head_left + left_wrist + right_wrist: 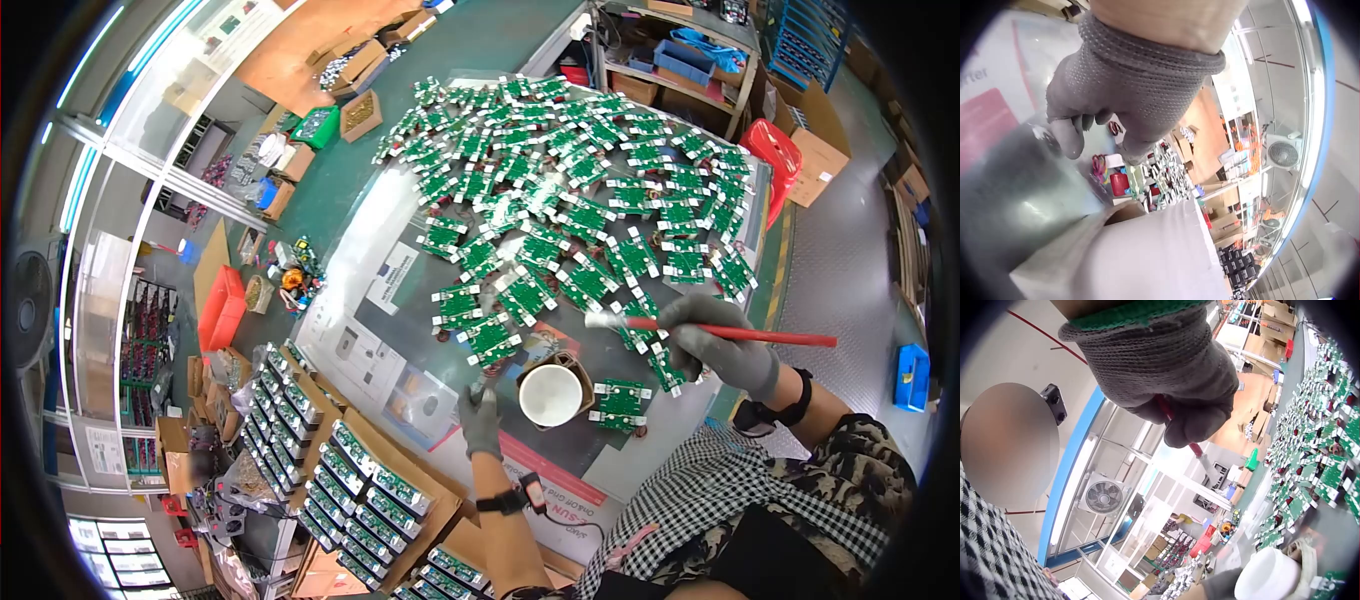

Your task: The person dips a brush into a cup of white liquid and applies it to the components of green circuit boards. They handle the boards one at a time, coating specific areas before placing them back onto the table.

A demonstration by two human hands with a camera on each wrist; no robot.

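My right hand point(715, 345), in a grey glove, grips the red handle of a brush point(780, 338). Its pale bristles point left above the circuit boards; in the right wrist view the gloved fingers curl round the handle. My left hand point(481, 422), gloved too, is low over the table beside a white round tub point(550, 396), with its fingertips near the lower edge of a green circuit board point(494, 340). The left wrist view shows a gap between thumb and fingers. A cardboard sleeve point(1307, 565) surrounds the tub. Another circuit board point(620, 404) lies right of it.
Many green circuit boards point(540, 190) cover the far part of the table. Boxes of upright boards point(365, 505) stand at the left front. A red stool point(775, 165) is by the right edge, and a red bin point(221, 308) is further left.
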